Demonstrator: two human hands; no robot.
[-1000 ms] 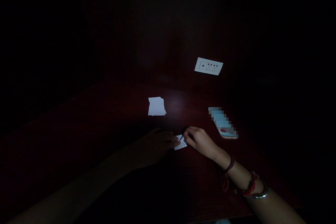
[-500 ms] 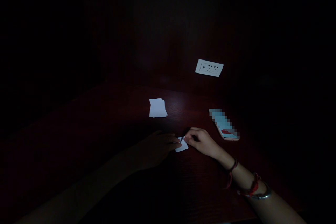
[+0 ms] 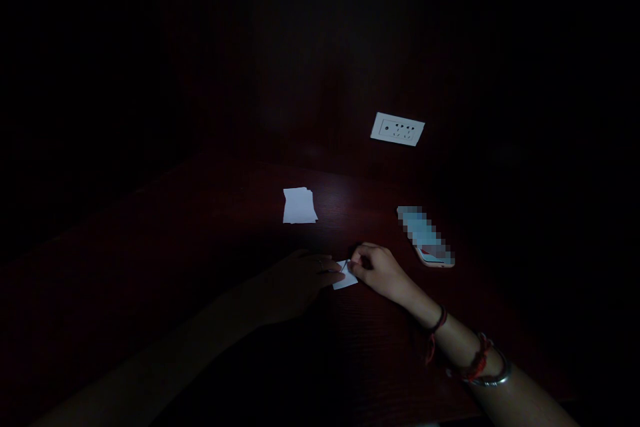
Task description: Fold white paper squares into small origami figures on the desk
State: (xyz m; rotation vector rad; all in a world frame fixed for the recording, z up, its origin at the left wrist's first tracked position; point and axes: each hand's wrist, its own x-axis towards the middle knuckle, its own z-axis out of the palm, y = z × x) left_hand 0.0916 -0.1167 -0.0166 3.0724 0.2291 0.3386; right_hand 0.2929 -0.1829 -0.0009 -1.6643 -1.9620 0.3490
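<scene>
A small white piece of paper (image 3: 346, 280) lies on the dark red table, its upper edge folded up. My left hand (image 3: 305, 280), deep in shadow, reaches in from the left with fingers stretched out. Its fingertips rest on the paper's left side. At the upper right corner, my right hand (image 3: 377, 270) pinches the raised flap between thumb and forefinger; the other fingers curl in. Red cords and a silver bangle circle the right wrist and forearm. Farther back lies a small uneven stack of white paper (image 3: 299, 205), which neither hand touches.
To the right of my right hand lies a phone (image 3: 426, 237) with its screen lit and blurred. A white socket plate (image 3: 398, 129) is set in the dark wall behind. Much of the surroundings is too dark to make out.
The paper's raised flap looks narrower and lies lower under my right fingertips. My right forearm has shifted slightly. My left hand stays on the paper.
</scene>
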